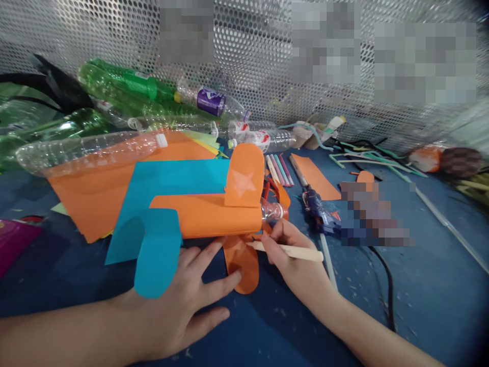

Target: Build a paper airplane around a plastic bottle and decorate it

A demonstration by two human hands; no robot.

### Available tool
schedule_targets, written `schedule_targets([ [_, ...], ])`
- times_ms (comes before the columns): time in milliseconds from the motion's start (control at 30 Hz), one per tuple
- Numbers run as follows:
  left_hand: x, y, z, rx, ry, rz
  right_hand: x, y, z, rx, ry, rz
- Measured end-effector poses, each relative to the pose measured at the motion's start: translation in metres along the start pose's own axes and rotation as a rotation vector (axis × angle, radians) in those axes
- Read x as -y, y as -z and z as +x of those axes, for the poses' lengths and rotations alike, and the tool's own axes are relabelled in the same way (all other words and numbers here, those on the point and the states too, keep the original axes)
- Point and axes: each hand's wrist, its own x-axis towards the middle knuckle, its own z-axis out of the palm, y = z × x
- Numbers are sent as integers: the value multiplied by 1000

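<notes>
A toy plane with an orange paper body (214, 216) lies on the blue surface, with a clear bottle neck (269, 210) showing at its right end. Its upper orange wing (244, 176) carries a pale star; a blue rounded paper tail piece (158, 255) hangs at the left. Fingers spread, my left hand (198, 288) rests under the body, a fingertip on the lower orange wing (244, 270). My right hand (292, 244) is closed round a cream-coloured marker pen (301, 253), its tip at that wing, where a faint mark shows.
Blue paper (126, 224) and orange sheets (87, 204) lie behind left. Plastic bottles (126, 92) line the perforated metal wall (260, 61). Several markers (280, 168), a dark blue corded tool (321, 209) and thin straws (382, 158) lie right. Pixelated patches hide some areas.
</notes>
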Motion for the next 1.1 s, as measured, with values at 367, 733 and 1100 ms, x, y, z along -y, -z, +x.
schedule_targets([
  [367,-1,0,0,-2,1,-15,2,5,1,67,-43,99],
  [733,-1,2,0,-7,13,-11,1,3,-1,71,-70,37],
  [1100,-2,2,1,10,8,-16,3,2,1,51,-68,18],
])
